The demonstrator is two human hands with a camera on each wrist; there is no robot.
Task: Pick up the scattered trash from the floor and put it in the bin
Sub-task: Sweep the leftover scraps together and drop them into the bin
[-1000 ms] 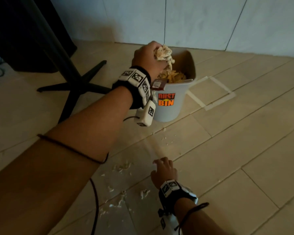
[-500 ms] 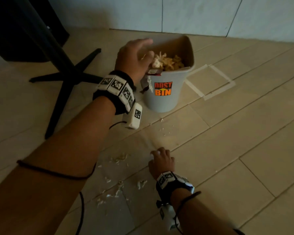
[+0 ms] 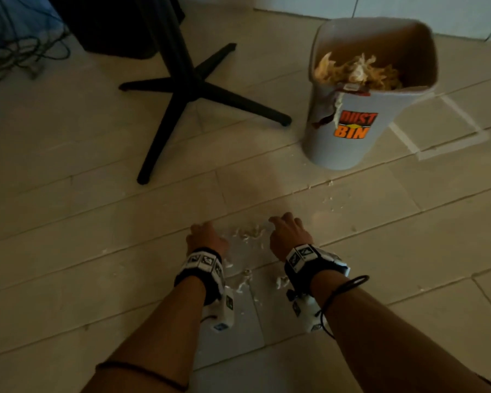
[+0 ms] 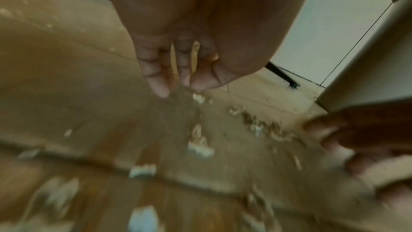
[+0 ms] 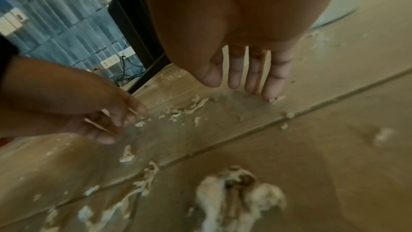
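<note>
Scraps (image 3: 250, 234): on floor between both hands.
Left hand (image 3: 206, 239): fingers extended, empty.
Right hand (image 3: 288, 236): fingers extended, empty, slightly nearer.

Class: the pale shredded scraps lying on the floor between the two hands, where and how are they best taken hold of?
The pale shredded scraps lie flat, loose and strewn on the tan plank floor, so no single piece gives a grip. Probably best: left hand and right hand sweep inward from either side, then pinch the gathered heap from above.
</note>
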